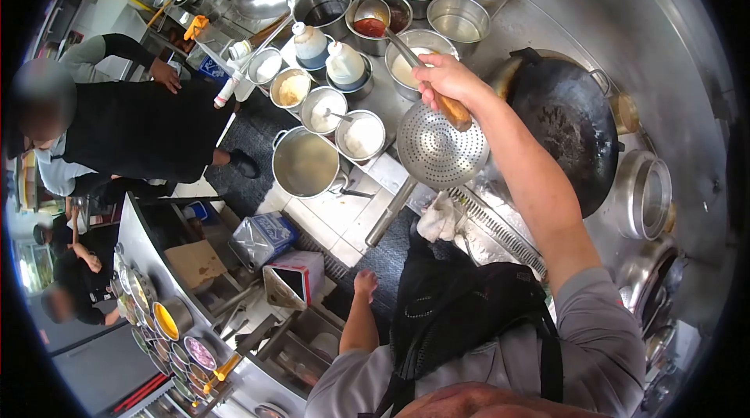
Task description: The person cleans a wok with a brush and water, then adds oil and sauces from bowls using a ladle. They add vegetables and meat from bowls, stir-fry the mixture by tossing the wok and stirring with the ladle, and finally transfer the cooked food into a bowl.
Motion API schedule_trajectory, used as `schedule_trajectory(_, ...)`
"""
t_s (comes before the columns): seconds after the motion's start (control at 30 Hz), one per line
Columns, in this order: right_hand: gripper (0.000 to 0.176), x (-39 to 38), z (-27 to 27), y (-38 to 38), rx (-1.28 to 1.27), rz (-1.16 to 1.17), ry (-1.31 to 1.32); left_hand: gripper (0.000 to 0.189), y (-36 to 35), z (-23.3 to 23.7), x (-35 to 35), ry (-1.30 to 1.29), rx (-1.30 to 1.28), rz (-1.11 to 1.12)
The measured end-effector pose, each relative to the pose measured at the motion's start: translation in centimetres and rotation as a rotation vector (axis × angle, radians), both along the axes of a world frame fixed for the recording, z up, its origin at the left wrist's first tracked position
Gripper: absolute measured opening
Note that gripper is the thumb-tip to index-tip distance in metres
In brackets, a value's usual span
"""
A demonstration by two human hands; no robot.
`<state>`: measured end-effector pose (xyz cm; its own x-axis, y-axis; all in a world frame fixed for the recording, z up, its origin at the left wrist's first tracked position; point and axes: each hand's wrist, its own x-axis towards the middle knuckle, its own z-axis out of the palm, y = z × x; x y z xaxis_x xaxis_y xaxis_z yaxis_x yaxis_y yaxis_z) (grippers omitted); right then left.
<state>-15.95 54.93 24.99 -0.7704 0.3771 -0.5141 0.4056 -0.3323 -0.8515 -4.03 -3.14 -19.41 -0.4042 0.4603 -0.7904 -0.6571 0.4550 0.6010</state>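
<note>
My right hand is closed round the wooden-ended handle of a ladle. The ladle's bowl, with red sauce in it, is over or in a round metal pot of dark red sauce. Under my right forearm and the handle's end lies a perforated strainer, its own handle pointing toward me. A blackened wok sits to the right of that arm. My left hand hangs low at my side, fingers curled, with no object visible in it and touching nothing I can see.
Several sauce pots and seasoning bowls crowd the counter, beside two squeeze bottles. A crumpled white cloth lies at the counter's front edge. On the left stand a co-worker in a black apron, a large pot and metal tins.
</note>
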Motion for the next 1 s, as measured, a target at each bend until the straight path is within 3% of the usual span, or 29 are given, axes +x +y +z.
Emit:
schedule_trajectory(0.13, 0.060, -0.4, 0.8, 0.4, -0.002, -0.022, 0.001, 0.039, 3.4, 5.2, -0.5, -0.104, -0.253, 0.223)
schedule_trajectory(0.2, 0.037, -0.6, 1.0, 1.0, -0.089, -0.039, 0.022, 0.033, 4.0, 6.1, -0.8, -0.118, -0.242, 0.229)
schedule_trajectory(0.23, 0.037, -0.3, 1.1, 1.3, -0.087, -0.040, 0.024, 0.028, 4.0, 6.0, -0.8, -0.134, -0.234, 0.235)
schedule_trajectory(0.3, 0.017, 0.5, 1.1, 2.1, -0.327, -0.045, 0.182, 0.017, 4.1, 5.9, -0.5, -0.102, -0.241, 0.253)
schedule_trajectory(0.37, 0.009, 1.1, 0.9, 2.4, -0.432, -0.102, 0.209, 0.007, 4.5, 6.2, -0.4, -0.069, -0.248, 0.274)
schedule_trajectory(0.4, 0.012, 1.3, 0.7, 2.4, -0.540, -0.161, 0.232, 0.009, 4.5, 6.4, -0.3, -0.073, -0.263, 0.267)
schedule_trajectory(0.6, 0.009, 2.7, 1.4, 1.7, -0.525, -0.214, 0.266, 0.016, 4.6, 7.0, -0.5, -0.086, -0.278, 0.258)
schedule_trajectory(0.63, 0.022, 3.0, 1.3, 1.9, -0.531, -0.202, 0.300, 0.019, 4.5, 6.7, -0.4, -0.076, -0.295, 0.264)
schedule_trajectory(0.83, 0.048, 3.8, 2.5, 0.9, -0.297, -0.256, 0.276, 0.024, 4.8, 7.2, -0.2, -0.050, -0.297, 0.283)
schedule_trajectory(1.0, 0.051, 4.1, 2.3, 0.6, -0.224, -0.276, 0.271, 0.026, 4.4, 6.8, -0.4, -0.043, -0.266, 0.218)
